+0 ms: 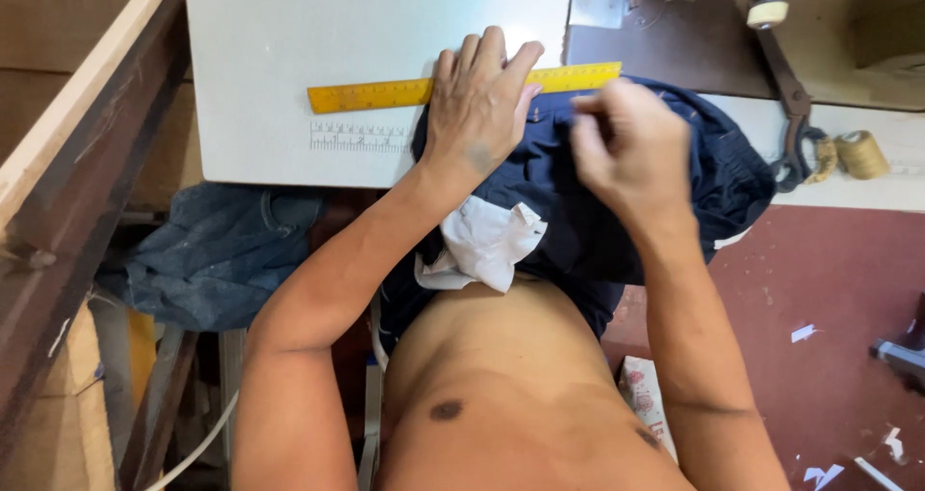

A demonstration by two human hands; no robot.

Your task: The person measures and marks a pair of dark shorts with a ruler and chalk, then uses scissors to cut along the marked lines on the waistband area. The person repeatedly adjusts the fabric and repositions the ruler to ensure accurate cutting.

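The fingers of the left hand are spread flat and pressed down on the dark cloth, with the tips laid over the yellow ruler. The right hand is blurred; its fingers are seen curled together above the cloth, at 3 o'clock from the left hand, but whether something small is pinched between them cannot be told.

The cloth lies partly on the edge of the white table and partly hangs down to the lap, at 6 o'clock from the hands. It is judged to be soft, light and limp, so it is folded easily and is moved by a small pull; a flat palm is needed to keep it in place. It is best taken at an edge or a seam, where the layers are thicker. A white lining is turned out at 6 o'clock from the left hand. The ruler is thin and stiff and can slide on the smooth table.

The far edge of the cloth is covered by both hands. At 1 o'clock a sewing machine is cut off by the frame, and scissors and a thread spool lie at 3 o'clock. A denim piece lies at 9 o'clock, below the table.
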